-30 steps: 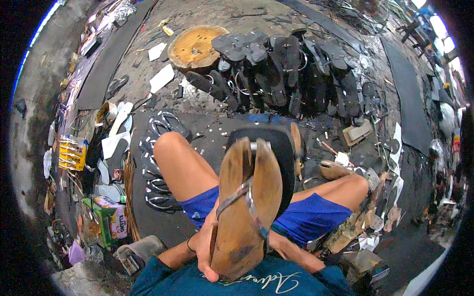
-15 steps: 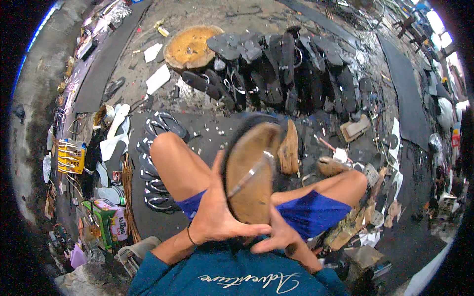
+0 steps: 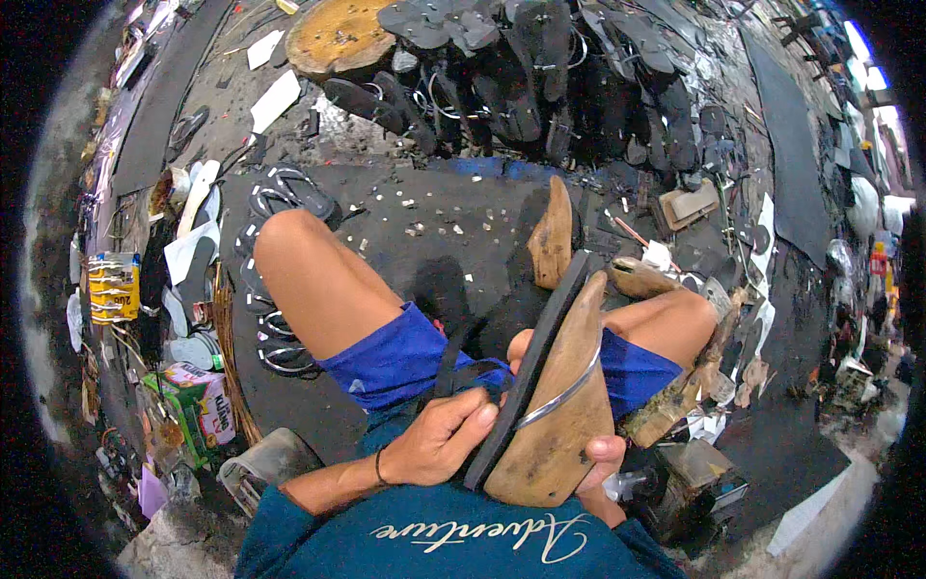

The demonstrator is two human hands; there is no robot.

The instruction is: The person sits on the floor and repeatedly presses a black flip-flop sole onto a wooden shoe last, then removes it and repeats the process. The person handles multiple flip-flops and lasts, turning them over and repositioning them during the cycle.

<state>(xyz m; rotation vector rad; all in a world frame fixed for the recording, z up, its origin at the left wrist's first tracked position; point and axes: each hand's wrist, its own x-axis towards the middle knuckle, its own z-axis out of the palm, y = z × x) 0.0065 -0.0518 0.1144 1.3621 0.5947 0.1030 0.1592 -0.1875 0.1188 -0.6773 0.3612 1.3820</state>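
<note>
In front of my shirt, a wooden shoe last (image 3: 567, 425) stands tilted on its side. A black sandal sole (image 3: 531, 372) lies along its left side, and a thin silvery strap (image 3: 561, 398) crosses the wood. My right hand (image 3: 606, 465) grips the last from its right side near the lower end; some fingertips show beyond the sole's far edge. My left hand (image 3: 439, 439) is closed in a pinch beside the sole, on a black strap (image 3: 449, 369) that sticks up from the fingers. Where that strap ends near the sole is hidden.
Another wooden last (image 3: 553, 236) stands on the dark mat, with one more (image 3: 641, 278) near my right knee. Many black sandals (image 3: 540, 87) are heaped ahead beside a round wooden block (image 3: 338, 37). Finished-looking sandals (image 3: 289, 191) line my left leg. A green box (image 3: 188, 415) lies left.
The last and sole have turned from facing up to standing on edge, and come lower and right. My left hand has left the last's side and closed on the black strap. The view has shifted.
</note>
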